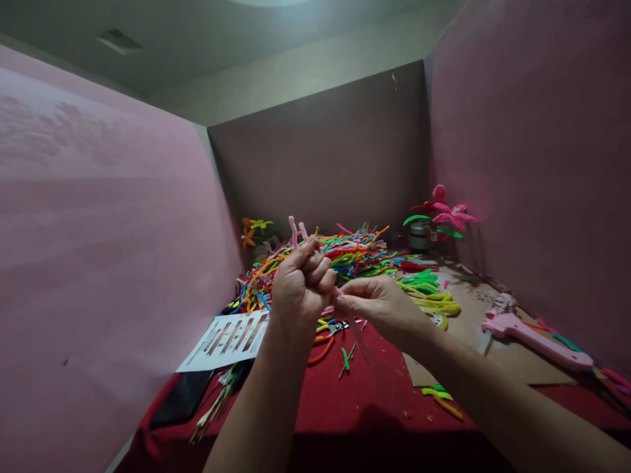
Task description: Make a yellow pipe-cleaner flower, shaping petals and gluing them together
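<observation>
My left hand is closed in a fist around pink pipe cleaners, whose fuzzy ends stick up above the thumb. Just to the right, my right hand pinches the pink lower end that comes out under the left fist. Both hands are raised over the red cloth, close together. Behind them lies a large heap of many-coloured pipe cleaners, partly hidden by my left hand. Below the hands are pliers with red-orange handles and short green pieces.
A pink glue gun rests on a brown board at right. Pink pipe-cleaner flowers stand at the back right, orange and yellow ones at back left. A printed sheet and a dark phone lie at left. Pink partitions enclose the sides.
</observation>
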`<state>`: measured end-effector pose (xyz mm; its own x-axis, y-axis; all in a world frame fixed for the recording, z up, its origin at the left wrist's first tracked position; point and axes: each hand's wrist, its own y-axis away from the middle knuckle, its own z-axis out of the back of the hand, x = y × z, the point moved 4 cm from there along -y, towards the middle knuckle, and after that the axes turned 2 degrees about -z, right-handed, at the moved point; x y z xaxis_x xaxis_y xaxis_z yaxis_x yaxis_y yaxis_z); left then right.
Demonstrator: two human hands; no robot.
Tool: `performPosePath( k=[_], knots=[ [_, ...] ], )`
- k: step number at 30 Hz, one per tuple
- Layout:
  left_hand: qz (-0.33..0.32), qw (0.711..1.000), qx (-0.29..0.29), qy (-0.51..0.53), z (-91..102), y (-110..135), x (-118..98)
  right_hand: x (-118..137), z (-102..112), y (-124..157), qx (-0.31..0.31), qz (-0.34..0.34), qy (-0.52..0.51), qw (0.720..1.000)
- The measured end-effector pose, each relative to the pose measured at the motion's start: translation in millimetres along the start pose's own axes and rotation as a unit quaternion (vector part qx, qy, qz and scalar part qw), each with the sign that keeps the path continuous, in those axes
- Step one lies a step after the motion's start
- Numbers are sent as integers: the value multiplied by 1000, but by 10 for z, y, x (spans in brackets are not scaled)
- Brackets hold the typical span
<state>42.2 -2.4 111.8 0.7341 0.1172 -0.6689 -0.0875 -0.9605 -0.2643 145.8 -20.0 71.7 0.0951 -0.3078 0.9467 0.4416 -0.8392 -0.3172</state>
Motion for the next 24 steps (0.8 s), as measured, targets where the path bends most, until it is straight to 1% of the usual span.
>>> performPosePath(
  k=[2,5,7,9,11,13,16,18,19,21,24],
  knots=[
    [4,1000,13,-23,23,-7,42,-86,-22,-16,2,-27,5,1000],
    [-7,997,55,-61,22,-9,89,-272,-47,-3,61,-60,-28,996],
    [-26,995,75,-59,-3,-24,96,-379,-62,17,92,-77,-60,991],
    [-52,995,75,-35,-20,-67,59,-447,-61,35,95,-94,-83,988],
    [-89,994,63,-7,-8,-142,-40,-464,-34,44,78,-100,-107,986],
    [-141,989,48,12,46,-232,-199,-455,30,41,46,-102,-132,985],
    [-226,974,15,34,215,-343,-451,-473,162,25,-14,-116,-181,976],
    [-254,966,-20,35,358,-383,-527,-518,238,14,-52,-126,-213,967],
    [-251,967,-37,26,422,-391,-518,-545,265,7,-68,-126,-222,965],
    [-217,975,-55,-13,517,-381,-405,-592,293,-6,-88,-116,-220,965],
    [-120,986,-51,-103,573,-292,-81,-622,299,-25,-101,-89,-199,971]
  ],
)
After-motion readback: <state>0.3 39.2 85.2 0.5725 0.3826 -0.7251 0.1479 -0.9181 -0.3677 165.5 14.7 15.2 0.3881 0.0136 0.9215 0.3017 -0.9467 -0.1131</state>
